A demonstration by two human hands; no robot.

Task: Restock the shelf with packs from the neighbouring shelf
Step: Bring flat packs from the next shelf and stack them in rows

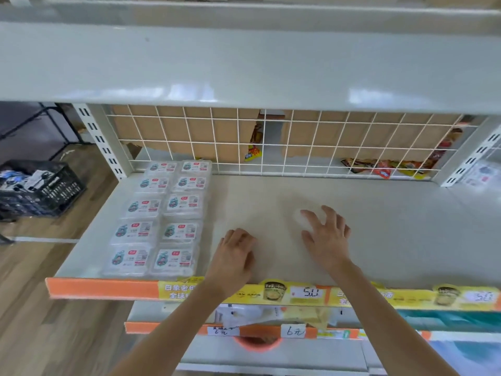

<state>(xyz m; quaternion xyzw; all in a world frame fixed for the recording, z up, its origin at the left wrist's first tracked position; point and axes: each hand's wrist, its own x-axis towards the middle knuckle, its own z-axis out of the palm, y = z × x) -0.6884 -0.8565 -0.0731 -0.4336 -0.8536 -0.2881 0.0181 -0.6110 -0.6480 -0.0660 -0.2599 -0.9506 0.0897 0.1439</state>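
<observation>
Packs (160, 218) lie in two rows just left of the left hand (233, 256), filling the shelf (393, 226) from front edge to wire back. Left hand fingers loosely curled, holding nothing; right hand (326, 236) spread, empty. Bare shelf stretches right of both hands.

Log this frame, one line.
left hand empty, curled | right hand open, empty | packs two columns, shelf left

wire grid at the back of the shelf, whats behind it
Behind the wire grid stand brown cardboard boxes, with colourful snack packets in the gap and lower right. The boxes hide whatever lies behind them.
</observation>
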